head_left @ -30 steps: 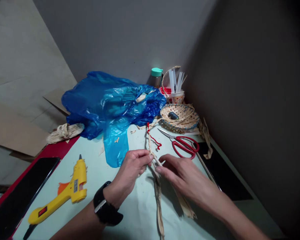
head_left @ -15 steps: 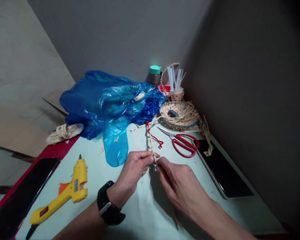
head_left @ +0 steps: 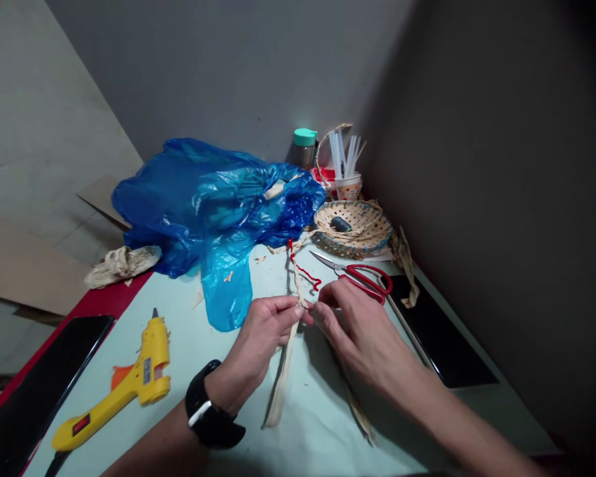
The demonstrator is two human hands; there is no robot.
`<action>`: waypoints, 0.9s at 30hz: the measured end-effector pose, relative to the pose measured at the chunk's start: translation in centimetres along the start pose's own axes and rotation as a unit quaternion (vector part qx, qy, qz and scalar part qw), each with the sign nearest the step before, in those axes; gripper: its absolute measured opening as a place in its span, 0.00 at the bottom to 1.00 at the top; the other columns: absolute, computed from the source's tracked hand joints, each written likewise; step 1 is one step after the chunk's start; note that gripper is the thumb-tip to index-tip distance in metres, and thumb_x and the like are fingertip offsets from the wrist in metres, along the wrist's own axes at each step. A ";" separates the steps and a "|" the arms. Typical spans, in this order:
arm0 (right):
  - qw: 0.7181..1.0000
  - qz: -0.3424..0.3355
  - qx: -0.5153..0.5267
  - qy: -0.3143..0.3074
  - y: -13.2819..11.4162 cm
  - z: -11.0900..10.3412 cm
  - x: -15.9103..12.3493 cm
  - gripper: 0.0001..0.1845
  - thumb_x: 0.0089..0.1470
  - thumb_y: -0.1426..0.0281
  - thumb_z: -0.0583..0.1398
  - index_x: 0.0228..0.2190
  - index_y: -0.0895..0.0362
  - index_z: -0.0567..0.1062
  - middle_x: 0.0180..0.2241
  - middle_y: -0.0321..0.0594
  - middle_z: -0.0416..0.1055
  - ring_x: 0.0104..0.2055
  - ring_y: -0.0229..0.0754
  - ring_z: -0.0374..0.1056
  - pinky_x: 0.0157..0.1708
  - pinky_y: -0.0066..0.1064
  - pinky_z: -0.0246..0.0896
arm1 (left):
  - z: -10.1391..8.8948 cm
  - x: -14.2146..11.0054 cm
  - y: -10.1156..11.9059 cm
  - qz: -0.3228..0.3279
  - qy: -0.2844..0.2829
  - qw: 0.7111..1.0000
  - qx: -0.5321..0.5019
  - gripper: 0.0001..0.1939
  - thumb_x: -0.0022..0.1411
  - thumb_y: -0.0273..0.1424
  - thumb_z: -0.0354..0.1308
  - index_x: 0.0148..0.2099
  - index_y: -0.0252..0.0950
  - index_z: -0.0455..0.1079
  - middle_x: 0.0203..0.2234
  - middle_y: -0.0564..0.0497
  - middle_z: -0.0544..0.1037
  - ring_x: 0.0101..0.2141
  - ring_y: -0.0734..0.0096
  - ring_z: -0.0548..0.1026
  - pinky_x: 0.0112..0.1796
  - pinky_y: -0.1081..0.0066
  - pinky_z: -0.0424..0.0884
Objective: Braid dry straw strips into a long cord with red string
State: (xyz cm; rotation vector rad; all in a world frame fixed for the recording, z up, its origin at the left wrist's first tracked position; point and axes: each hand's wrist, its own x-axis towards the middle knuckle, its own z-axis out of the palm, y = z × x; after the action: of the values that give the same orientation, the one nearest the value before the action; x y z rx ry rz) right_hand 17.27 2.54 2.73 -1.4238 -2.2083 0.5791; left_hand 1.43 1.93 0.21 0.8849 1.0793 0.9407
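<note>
A thin braid of pale dried plant fibre [head_left: 297, 275] runs up the table, with a red twisted cord [head_left: 308, 273] at its far end. My left hand [head_left: 273, 321], with a black watch on the wrist, pinches the braid's near end between thumb and fingers. One flat fibre strand [head_left: 281, 384] hangs from that pinch toward me. My right hand [head_left: 357, 324] is just to the right, fingers curled around another fibre strand [head_left: 360, 417] that trails out below the palm. The exact grip of the right fingertips is partly hidden.
Red-handled scissors [head_left: 362, 275] and a dark tablet [head_left: 442, 338] lie on the right. A woven basket [head_left: 352, 248], cup of glue sticks [head_left: 348, 187] and lidded jar [head_left: 304, 149] stand behind. Leftward are a blue plastic bag [head_left: 218, 192], yellow glue gun [head_left: 151, 371] and phone [head_left: 44, 391].
My right hand has moved slightly up and opened away from the left fingertips. One flat strand now hangs down beneath my left hand. The view has shifted slightly.
</note>
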 end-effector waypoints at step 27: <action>0.955 0.061 0.288 -0.043 2.1 2.4 0.4 0.10 0.56 0.70 0.53 0.25 0.59 0.69 0.20 0.32 0.65 0.23 0.34 0.58 0.25 0.25 0.50 | 0.4 -1.3 1.6 0.171 0.037 0.849 0.499 0.11 0.61 0.29 0.50 0.27 0.38 0.66 0.21 0.51 0.74 0.23 0.70 0.68 0.27 0.71 0.55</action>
State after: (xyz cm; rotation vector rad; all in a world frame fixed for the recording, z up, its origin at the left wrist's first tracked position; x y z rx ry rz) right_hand 17.31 3.42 -0.37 -1.2336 -1.7951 1.2282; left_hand 1.23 1.19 2.21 1.9612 1.5316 0.6516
